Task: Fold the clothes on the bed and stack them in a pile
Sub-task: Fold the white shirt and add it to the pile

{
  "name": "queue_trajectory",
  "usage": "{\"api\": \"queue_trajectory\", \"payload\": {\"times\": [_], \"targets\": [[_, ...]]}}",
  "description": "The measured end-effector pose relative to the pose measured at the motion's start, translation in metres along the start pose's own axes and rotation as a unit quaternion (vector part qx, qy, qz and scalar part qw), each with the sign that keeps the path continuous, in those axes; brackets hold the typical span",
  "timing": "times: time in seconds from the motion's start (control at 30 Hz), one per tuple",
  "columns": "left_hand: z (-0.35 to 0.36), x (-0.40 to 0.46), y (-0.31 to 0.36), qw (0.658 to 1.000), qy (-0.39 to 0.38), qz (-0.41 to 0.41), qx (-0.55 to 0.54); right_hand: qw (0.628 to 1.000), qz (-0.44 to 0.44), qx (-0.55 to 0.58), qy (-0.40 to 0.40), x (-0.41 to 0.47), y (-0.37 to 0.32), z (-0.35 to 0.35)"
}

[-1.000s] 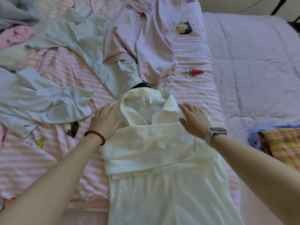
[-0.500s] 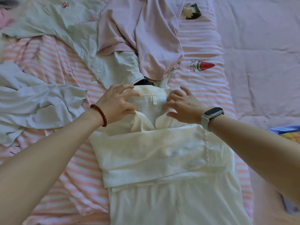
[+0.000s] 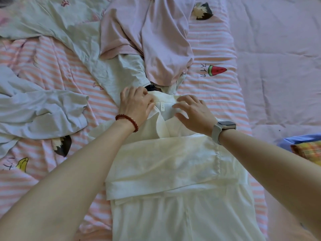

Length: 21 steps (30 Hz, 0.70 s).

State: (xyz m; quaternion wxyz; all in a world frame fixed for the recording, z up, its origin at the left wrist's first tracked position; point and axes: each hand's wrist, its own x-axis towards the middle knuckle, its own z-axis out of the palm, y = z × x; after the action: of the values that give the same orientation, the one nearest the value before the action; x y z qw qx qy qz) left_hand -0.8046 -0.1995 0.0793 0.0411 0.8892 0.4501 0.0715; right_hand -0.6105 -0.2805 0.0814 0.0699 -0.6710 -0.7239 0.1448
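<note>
Head view: a bed [image 3: 217, 105] covered with a pink-and-white striped sheet printed with small cartoons, among them a watermelon slice [image 3: 217, 70] and a banana [image 3: 22, 164]. A plain lilac quilt [image 3: 278, 66] lies along the right side. Unfolded clothes are strewn across the far half: a pale green garment [image 3: 69, 32] at upper left, a pink top [image 3: 156, 40] at upper centre, and a light blue-grey shirt [image 3: 40, 110] crumpled at left. At the right edge, a folded yellow checked cloth [image 3: 309, 150] sits on something blue.

In the middle lies a white collared shirt [image 3: 173, 171], front up, with its collar pointing away from the person. Its sleeves are already folded across the chest as a flat band, and the lower body runs towards the bottom of the picture.

Both hands are at the collar. The left hand [image 3: 137, 103], with a red bead bracelet at the wrist, has its fingers curled around the left collar flap. The right hand [image 3: 194, 112], with a watch at the wrist, has its fingers and thumb bent on the right collar flap, apparently pinching the cloth.

The shirt looks thin, light and limp, so it will likely sag and slide unless held at two points. The shoulders beside the collar, just under the hands, seem the best place to hold it for the next fold.
</note>
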Motion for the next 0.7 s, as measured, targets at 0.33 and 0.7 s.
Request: {"api": "queue_trajectory", "payload": {"times": [0.33,0.7], "targets": [[-0.014,-0.016,-0.003,0.951,-0.004,0.309,0.022,0.997,-0.019,-0.041,-0.061,-0.003,0.008,-0.003],[-0.023,-0.015,-0.009,0.980,-0.130,0.143,-0.043,0.980,0.094,0.172,-0.038,0.005,0.017,-0.008]]}}
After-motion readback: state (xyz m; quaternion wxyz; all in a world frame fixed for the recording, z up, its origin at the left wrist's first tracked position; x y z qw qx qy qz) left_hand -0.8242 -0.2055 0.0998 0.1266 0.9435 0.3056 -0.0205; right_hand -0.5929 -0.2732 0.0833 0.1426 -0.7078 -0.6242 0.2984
